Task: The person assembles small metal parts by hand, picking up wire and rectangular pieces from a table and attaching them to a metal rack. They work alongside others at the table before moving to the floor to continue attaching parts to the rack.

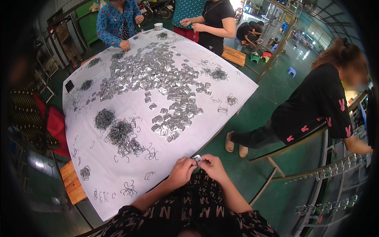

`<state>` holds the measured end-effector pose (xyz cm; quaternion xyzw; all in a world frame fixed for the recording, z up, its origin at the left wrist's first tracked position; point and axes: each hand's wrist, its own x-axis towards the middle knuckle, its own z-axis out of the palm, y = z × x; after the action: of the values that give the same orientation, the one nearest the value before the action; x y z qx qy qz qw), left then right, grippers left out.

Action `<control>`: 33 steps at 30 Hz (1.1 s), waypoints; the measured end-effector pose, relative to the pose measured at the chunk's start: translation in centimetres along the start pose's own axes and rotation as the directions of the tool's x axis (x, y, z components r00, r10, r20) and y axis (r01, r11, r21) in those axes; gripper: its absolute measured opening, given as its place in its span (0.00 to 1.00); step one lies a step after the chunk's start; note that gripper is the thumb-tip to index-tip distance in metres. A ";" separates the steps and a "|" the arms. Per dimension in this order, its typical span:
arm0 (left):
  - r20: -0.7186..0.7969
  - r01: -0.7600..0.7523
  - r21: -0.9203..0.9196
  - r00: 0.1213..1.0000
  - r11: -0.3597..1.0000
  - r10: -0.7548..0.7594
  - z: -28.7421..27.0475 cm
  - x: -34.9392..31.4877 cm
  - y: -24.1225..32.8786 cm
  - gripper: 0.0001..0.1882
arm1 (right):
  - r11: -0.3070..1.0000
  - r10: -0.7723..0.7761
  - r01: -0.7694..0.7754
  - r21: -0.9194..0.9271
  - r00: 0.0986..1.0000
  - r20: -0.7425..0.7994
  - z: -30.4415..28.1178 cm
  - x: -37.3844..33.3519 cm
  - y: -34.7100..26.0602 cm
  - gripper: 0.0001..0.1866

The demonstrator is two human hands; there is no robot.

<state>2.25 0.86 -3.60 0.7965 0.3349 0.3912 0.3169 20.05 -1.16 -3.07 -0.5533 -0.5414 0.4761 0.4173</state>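
Your left hand (182,172) is curled nearly closed, thumb and fingertips pinching a small silvery metal piece (197,158) from the nine-o'clock side, and your right hand (212,168) pinches it just as tightly from three o'clock; whether a wire is caught there too, I cannot tell. You hold the piece before your lap at the surface's near edge, probably so both thumbs can steady it. At eleven o'clock from your hands spreads a big pile of similar metal pieces (150,73), while at ten o'clock lie tangled heaps of grey wire hooks (120,132), likely grouped by kind for easy picking. White covering dresses the surface (102,166), with a dark flat rectangle (69,86) near its ten-o'clock edge and a white cup (158,26) at the far rim. Beyond stand a co-worker in patterned blue (112,25), at eleven, and another in black (215,27), at twelve. At two o'clock, a person in rabbit-printed black (308,106) bends above the green floor (258,118).
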 end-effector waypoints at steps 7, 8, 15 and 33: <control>-0.036 -0.023 0.022 0.999 0.999 0.023 0.2 -0.2 -0.2 0.06 | 0.982 0.127 -0.128 0.136 0.992 0.016 0.2 -0.3 -0.6 0.09; -0.037 -0.014 0.028 0.999 1.000 0.015 0.2 -0.2 -0.2 0.06 | 0.981 0.119 -0.119 0.155 0.993 0.007 0.3 -0.4 -0.6 0.09; -0.044 0.008 0.036 0.999 0.999 -0.006 0.3 -0.4 -0.6 0.06 | 0.989 0.051 -0.037 0.140 0.994 -0.098 0.6 -0.9 -1.0 0.07; 0.041 0.031 0.016 0.999 0.999 -0.032 0.0 -0.3 0.1 0.06 | 0.998 -0.051 0.057 0.025 0.977 -0.207 0.9 -1.5 -0.3 0.05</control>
<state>2.15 0.58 -3.63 0.8014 0.3437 0.3672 0.3238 19.20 -2.71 -2.82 -0.5783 -0.5024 0.4128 0.4926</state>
